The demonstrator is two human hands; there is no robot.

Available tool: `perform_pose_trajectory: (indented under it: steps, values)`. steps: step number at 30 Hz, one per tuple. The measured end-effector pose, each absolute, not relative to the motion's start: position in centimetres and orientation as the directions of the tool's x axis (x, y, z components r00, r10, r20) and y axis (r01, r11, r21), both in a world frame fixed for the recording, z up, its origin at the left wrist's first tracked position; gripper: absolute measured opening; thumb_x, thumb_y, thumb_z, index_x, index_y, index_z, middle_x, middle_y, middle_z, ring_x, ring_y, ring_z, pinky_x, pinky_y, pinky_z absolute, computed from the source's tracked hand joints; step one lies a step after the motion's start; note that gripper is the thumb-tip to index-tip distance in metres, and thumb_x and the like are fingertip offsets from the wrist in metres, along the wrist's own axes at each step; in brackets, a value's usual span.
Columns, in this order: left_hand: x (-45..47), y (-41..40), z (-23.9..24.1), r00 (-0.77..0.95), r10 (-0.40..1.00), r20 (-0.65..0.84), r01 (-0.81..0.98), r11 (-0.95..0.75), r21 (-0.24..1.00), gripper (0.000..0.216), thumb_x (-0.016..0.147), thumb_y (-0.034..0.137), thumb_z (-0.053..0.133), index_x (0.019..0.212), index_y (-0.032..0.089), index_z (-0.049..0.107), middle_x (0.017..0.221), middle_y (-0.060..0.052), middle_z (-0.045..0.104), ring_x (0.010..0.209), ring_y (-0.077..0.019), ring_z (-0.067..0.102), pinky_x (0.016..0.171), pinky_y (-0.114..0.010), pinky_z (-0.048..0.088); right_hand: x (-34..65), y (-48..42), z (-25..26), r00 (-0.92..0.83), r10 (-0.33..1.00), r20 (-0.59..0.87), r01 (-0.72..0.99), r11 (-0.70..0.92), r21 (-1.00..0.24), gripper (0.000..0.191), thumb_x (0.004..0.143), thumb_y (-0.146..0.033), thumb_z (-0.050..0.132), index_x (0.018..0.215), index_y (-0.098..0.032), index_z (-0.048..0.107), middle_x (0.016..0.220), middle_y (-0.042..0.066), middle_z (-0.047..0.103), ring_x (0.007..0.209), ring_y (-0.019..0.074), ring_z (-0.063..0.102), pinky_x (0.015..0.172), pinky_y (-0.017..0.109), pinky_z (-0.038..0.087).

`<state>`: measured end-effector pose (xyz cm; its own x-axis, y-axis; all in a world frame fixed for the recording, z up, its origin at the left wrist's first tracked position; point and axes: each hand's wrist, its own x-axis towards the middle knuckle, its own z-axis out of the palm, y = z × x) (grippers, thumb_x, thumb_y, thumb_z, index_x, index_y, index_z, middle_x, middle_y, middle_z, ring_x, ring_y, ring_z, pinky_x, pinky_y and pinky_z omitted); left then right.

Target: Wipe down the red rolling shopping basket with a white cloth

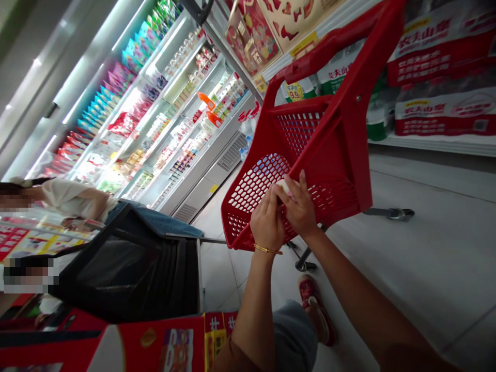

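White small item (285, 185), long axis hidden, pinched between left hand (267, 219) and right hand (302, 211), both together, right one nearer; red perforated plastic shopping cart (336, 157) at far side.

Cart (331, 150) ahead, bottle packs (445, 108) right, display fridge (203, 183) left

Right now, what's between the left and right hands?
A small whitish item lies between the left hand and right hand in the head view; its identity is unclear.
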<state>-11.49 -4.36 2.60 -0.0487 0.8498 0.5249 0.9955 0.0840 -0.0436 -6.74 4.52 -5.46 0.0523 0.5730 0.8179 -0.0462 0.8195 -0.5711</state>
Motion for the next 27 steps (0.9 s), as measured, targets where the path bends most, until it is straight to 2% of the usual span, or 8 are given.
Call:
perform_pose_trajectory:
  steps: [2, 5, 7, 12, 19, 24, 27]
  values:
    - [-11.6, -4.5, 2.6, -0.029, 0.845, 0.535, 0.996, 0.072, -0.061, 0.06, 0.092, 0.009, 0.039, 0.151, 0.019, 0.032, 0.147, -0.011, 0.051, 0.135, -0.0201, 0.049, 0.109, -0.037, 0.045, -6.4, 5.8, -5.4, 0.063, 0.565, 0.823, -0.014, 0.825, -0.565, 0.041, 0.102, -0.023, 0.034, 0.136, -0.037, 0.053, 0.149, -0.003, 0.05, 0.148, 0.019, 0.029, 0.122, 0.048, 0.031]
    - [-11.6, -4.5, 2.6, -0.015, 0.835, 0.551, 0.994, 0.074, -0.086, 0.064, 0.089, 0.005, 0.04, 0.151, 0.02, 0.032, 0.145, -0.01, 0.053, 0.134, -0.0194, 0.051, 0.107, -0.035, 0.047, -5.5, 8.0, -4.7, 0.161, 0.574, 0.803, 0.021, 0.811, -0.585, 0.041, 0.103, -0.025, 0.032, 0.135, -0.033, 0.055, 0.149, -0.002, 0.049, 0.152, 0.021, 0.017, 0.121, 0.048, 0.033]
    - [-11.6, -4.5, 2.6, -0.018, 0.835, 0.55, 0.993, 0.081, -0.09, 0.066, 0.088, 0.004, 0.04, 0.151, 0.021, 0.032, 0.145, -0.01, 0.053, 0.134, -0.0192, 0.051, 0.106, -0.035, 0.048, -5.0, 9.1, -4.0, 0.217, 0.582, 0.784, 0.016, 0.8, -0.599, 0.04, 0.103, -0.025, 0.032, 0.135, -0.033, 0.055, 0.15, -0.002, 0.047, 0.152, 0.0218, 0.014, 0.121, 0.049, 0.031]
    - [-11.7, -4.5, 2.7, -0.016, 0.843, 0.538, 0.991, 0.086, -0.105, 0.069, 0.086, 0.002, 0.039, 0.151, 0.02, 0.031, 0.145, -0.01, 0.052, 0.134, -0.0192, 0.051, 0.104, -0.035, 0.049, -4.4, 9.1, -2.4, 0.253, 0.624, 0.739, -0.052, 0.772, -0.633, 0.04, 0.103, -0.028, 0.033, 0.139, -0.035, 0.05, 0.155, -0.003, 0.04, 0.151, 0.0247, 0.019, 0.122, 0.055, 0.025]
    - [-11.7, -4.5, 2.9, -0.018, 0.851, 0.526, 0.993, 0.077, -0.09, 0.069, 0.085, 0.002, 0.038, 0.151, 0.02, 0.033, 0.147, -0.01, 0.05, 0.134, -0.0184, 0.051, 0.107, -0.034, 0.047, -6.0, 3.9, -3.1, 0.258, 0.624, 0.737, -0.107, 0.777, -0.62, 0.049, 0.1, -0.02, 0.043, 0.146, -0.037, 0.039, 0.161, -0.001, 0.029, 0.147, 0.0248, 0.03, 0.119, 0.052, 0.035]
    - [-11.5, -4.5, 3.2, -0.046, 0.866, 0.499, 0.993, 0.095, -0.073, 0.066, 0.087, 0.003, 0.037, 0.151, 0.021, 0.034, 0.149, -0.009, 0.049, 0.135, -0.0189, 0.05, 0.109, -0.035, 0.046, -7.9, 2.0, -5.8, 0.16, 0.632, 0.759, -0.033, 0.772, -0.635, 0.054, 0.101, -0.019, 0.041, 0.149, -0.04, 0.031, 0.157, -0.003, 0.038, 0.149, 0.024, 0.024, 0.122, 0.049, 0.031]
    - [-11.5, -4.5, 3.2, -0.029, 0.867, 0.497, 0.993, 0.083, -0.086, 0.064, 0.089, 0.005, 0.036, 0.151, 0.021, 0.031, 0.148, -0.009, 0.05, 0.134, -0.0185, 0.051, 0.109, -0.035, 0.046, -8.2, 1.4, -7.5, 0.141, 0.603, 0.785, 0.008, 0.793, -0.61, 0.059, 0.1, -0.018, 0.042, 0.152, -0.038, 0.023, 0.154, -0.001, 0.043, 0.149, 0.0232, 0.023, 0.122, 0.046, 0.033]
